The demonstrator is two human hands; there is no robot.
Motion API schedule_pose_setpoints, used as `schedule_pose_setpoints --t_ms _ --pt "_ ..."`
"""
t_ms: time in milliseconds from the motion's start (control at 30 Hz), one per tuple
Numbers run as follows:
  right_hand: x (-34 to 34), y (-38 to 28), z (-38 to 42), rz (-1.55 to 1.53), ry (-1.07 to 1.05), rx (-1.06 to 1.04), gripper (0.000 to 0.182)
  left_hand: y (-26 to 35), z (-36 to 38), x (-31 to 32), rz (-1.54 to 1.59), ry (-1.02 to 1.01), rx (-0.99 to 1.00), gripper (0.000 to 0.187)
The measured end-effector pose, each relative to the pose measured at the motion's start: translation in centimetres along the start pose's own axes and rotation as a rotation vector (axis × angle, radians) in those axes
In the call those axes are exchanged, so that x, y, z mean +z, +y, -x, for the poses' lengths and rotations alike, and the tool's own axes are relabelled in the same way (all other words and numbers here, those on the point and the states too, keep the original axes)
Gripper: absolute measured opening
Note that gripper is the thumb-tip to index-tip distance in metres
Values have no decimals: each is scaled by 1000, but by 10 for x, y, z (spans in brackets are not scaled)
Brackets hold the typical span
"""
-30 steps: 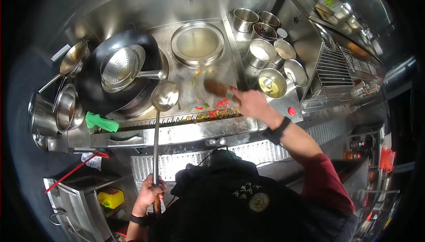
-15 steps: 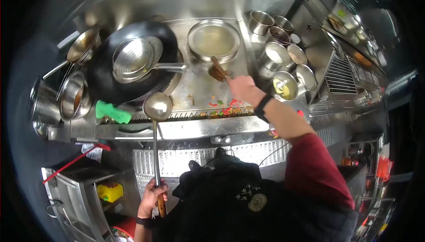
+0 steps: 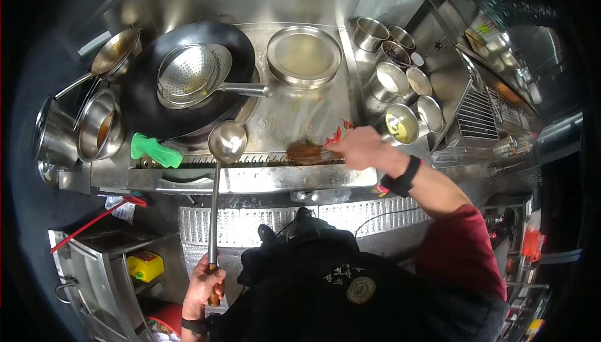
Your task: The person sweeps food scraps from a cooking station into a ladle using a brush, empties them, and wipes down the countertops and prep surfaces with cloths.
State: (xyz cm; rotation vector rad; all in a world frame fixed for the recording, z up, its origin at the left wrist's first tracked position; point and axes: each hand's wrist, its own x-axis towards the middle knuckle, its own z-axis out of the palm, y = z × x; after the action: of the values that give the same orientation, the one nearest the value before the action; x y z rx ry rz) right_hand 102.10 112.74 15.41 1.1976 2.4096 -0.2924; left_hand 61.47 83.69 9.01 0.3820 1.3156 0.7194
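My right hand is closed around the handle of a brown bristle wok brush. The brush's bristles lie at the slotted gutter along the stove's front edge. Beside my knuckles, red food scraps sit on the steel stove top. Low on the left, my left hand grips the wooden handle of a long ladle. Its bowl rests near the gutter, just in front of the wok.
A black wok holds a perforated strainer. Behind the brush stands a round pan of cloudy liquid. Several steel pots, one being a pot with yellow contents, line the right. A green cloth lies left, near a steel bowl.
My right hand and the brush have come forward from near the round pan to the front gutter. Fewer scraps show along the gutter. The ladle stays in my left hand.
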Motion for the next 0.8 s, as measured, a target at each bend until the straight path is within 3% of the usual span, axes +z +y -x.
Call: schedule_pose_setpoints --t_ms 33,133,233,300,367,467,567,633,667,700,800 --pt "9 19 7 -69 112 55 50 1 -4 4 0 -8 -1 55" --pt "16 50 6 -140 168 421 41 -4 -19 12 -118 -36 -2 47" --pt "69 63 -4 -62 72 583 46 -1 -29 20 -196 -79 -2 42" --pt "86 39 17 -152 2 569 51 -4 -31 24 -233 -88 -1 40" --pt "63 7 53 -155 -68 498 49 -6 -29 29 -248 -105 -23 38" --pt "55 21 66 -171 -7 379 50 -25 -33 25 -237 -132 -10 33" --pt "56 35 30 -194 176 576 50 -39 -36 22 -247 -156 11 31" --pt "91 60 -7 -60 142 574 51 -60 -46 8 -175 -193 88 35" --pt "86 51 -4 -12 61 513 39 -55 -45 14 -179 -209 87 35" --pt "76 40 15 -10 53 526 39 -46 -37 20 -180 -187 65 36" --pt "37 28 53 80 -189 291 46 -53 -38 25 -149 -163 59 38"
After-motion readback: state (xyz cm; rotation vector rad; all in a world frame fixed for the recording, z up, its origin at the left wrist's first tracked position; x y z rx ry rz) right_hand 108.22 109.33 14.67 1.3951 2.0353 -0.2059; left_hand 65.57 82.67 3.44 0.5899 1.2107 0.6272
